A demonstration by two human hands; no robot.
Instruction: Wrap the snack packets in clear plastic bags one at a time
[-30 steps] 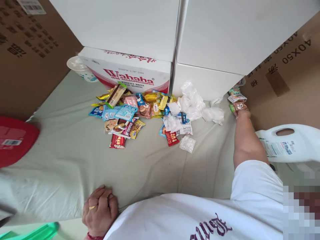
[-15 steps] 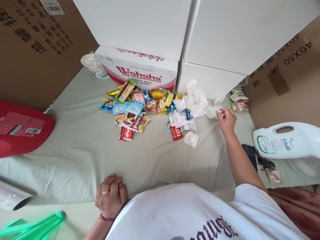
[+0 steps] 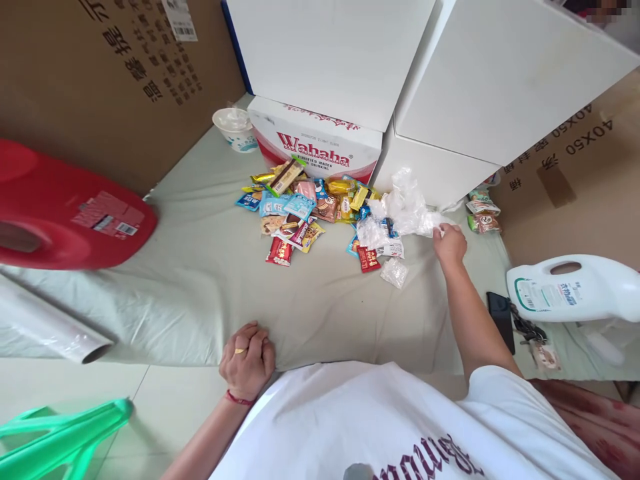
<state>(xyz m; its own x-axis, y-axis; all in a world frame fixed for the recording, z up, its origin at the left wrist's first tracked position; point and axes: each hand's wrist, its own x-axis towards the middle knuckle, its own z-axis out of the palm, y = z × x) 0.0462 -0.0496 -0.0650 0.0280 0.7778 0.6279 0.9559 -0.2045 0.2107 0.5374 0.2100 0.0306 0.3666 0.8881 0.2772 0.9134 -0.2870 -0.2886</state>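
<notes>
The left hand (image 3: 247,360) rests at the near edge of the pale green sheet (image 3: 200,287), fingers curled together into a loose fist that holds nothing. Farther out, toward the sheet's right side, the right hand (image 3: 450,243) reaches forward, its fingers bunched on the edge of the crumpled clear bags (image 3: 406,203), seemingly pinching the film. The step in hand looks like taking one bag from that heap. Thin film clings, so lifting it calls for a firm pinch and a pull that parts one bag from the rest. Just left of the bags lies the pile of snack packets (image 3: 305,207), against the Wahaha box (image 3: 320,143) at the far edge.
</notes>
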